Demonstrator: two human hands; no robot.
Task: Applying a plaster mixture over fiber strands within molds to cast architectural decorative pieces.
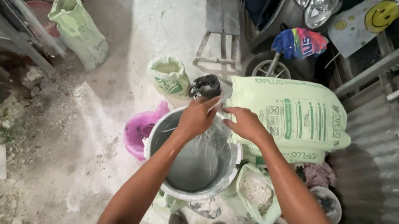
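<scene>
At frame centre, your left hand and right hand each hold a closed grip on a clear plastic bag over the grey bucket.

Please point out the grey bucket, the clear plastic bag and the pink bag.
grey bucket (184,192): head view, near rim.
clear plastic bag (210,147): head view, hanging film over the bucket.
pink bag (138,129): head view, crumpled side left of the bucket.
</scene>
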